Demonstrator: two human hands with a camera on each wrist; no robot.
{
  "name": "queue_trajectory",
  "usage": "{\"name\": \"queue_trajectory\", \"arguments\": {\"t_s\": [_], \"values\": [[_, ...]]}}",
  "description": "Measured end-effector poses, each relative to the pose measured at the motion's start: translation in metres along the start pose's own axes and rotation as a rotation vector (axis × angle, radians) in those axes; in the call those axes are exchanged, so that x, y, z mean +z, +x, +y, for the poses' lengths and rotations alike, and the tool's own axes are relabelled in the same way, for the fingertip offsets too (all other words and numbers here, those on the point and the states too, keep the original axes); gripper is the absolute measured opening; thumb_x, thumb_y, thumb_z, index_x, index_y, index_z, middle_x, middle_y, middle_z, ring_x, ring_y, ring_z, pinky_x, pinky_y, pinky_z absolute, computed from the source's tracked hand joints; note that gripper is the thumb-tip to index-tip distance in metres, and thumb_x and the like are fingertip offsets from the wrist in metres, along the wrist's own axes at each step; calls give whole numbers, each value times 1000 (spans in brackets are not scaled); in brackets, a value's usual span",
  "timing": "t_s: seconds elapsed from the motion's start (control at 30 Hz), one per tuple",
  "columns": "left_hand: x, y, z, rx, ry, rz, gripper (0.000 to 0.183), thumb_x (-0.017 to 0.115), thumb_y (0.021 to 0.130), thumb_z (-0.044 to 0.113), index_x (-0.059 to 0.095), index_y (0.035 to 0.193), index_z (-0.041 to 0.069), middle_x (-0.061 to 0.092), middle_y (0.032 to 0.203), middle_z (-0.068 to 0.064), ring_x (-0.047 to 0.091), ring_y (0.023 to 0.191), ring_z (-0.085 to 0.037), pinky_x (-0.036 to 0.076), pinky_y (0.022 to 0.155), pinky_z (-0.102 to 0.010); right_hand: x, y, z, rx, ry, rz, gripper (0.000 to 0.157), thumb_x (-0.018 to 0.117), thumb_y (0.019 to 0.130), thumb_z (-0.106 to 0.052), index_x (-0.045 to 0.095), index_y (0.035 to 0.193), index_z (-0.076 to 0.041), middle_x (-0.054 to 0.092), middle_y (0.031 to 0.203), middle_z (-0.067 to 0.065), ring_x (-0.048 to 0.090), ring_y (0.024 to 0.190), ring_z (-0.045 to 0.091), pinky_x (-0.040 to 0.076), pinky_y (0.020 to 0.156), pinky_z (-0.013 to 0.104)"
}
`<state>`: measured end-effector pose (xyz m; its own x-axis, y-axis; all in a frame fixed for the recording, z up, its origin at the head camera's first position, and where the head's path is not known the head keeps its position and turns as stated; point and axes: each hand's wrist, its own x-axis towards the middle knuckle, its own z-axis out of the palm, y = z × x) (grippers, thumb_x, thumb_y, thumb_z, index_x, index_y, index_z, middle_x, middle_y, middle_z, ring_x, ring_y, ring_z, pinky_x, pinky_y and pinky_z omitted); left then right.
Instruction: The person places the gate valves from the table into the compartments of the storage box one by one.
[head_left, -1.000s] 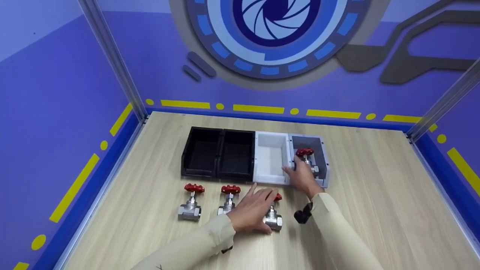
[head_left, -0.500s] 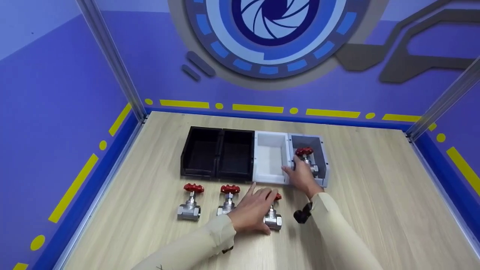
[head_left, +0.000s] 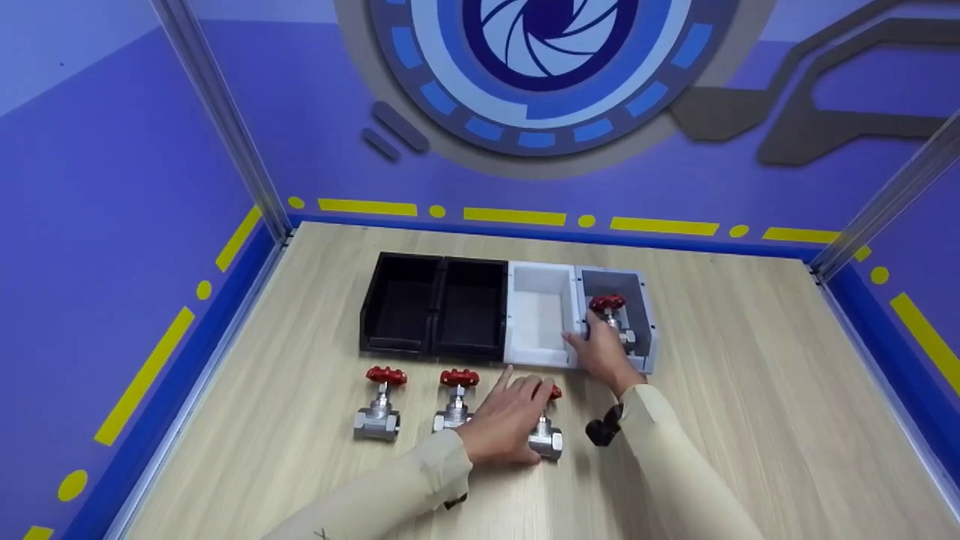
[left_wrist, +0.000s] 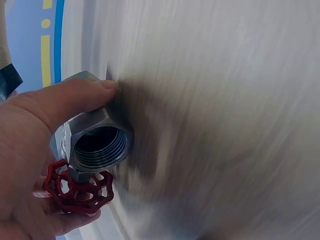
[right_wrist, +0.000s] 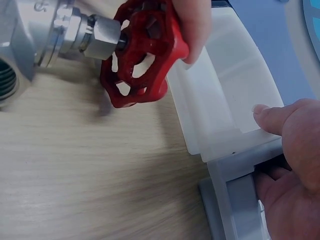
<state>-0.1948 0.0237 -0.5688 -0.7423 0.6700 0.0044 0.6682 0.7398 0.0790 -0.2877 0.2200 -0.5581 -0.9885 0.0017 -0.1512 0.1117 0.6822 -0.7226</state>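
Observation:
My left hand (head_left: pixel 501 420) grips a gate valve (head_left: pixel 547 441) with a steel body and red handwheel, close over the wooden table. In the left wrist view my thumb presses the steel body (left_wrist: pixel 102 117), and fingers lie behind the red handwheel (left_wrist: pixel 80 190). My right hand (head_left: pixel 604 352) reaches into the grey bin (head_left: pixel 651 352) beside another valve (head_left: pixel 609 302). Its thumb (right_wrist: pixel 275 119) is over the white bin (right_wrist: pixel 250 75), its fingers on the grey side of the wall between them. The fingertips are hidden, so I cannot tell whether they hold anything.
Two more red-wheeled valves, a far-left one (head_left: pixel 379 420) and a middle one (head_left: pixel 452 412), lie left of my left hand. Two black bins (head_left: pixel 435 345) join the white and grey ones in a row. Blue panels (head_left: pixel 450 180) and metal posts (head_left: pixel 225 112) enclose the table (head_left: pixel 750 390).
Almost nothing differs; the head view has shifted very slightly. Both hands stay in place, the left at its valve and the right in the grey bin.

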Motion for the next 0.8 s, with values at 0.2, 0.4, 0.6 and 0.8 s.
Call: {"name": "queue_trajectory", "arguments": {"t_s": [0.2,0.4,0.6,0.8], "values": [[0,0,0,-7,-9,11,110,86,56,54,35,144,12,51,133,-4,50,126,-21,25,118,-51,-1,0,0,25,-2,-21,71,56,97,-23,20,150,7,29,153,29,30,143,38,28,116,51],[2,1,0,-3,-7,27,110,86,53,54,36,142,11,53,130,-3,51,124,-20,27,118,-48,-1,-1,1,36,9,-21,73,57,97,-24,19,151,6,28,153,29,28,143,38,27,117,50],[3,0,0,14,-23,53,111,86,52,56,37,140,9,52,126,-3,53,116,-18,36,113,-37,-1,-1,1,19,26,-23,72,57,97,-24,20,151,4,33,152,27,34,141,36,32,114,50],[5,0,0,32,-39,82,107,86,52,54,39,136,8,51,121,-1,53,108,-15,47,98,-29,0,-2,2,14,45,-18,71,58,96,-22,21,151,3,37,150,25,37,139,34,33,113,50]]}}
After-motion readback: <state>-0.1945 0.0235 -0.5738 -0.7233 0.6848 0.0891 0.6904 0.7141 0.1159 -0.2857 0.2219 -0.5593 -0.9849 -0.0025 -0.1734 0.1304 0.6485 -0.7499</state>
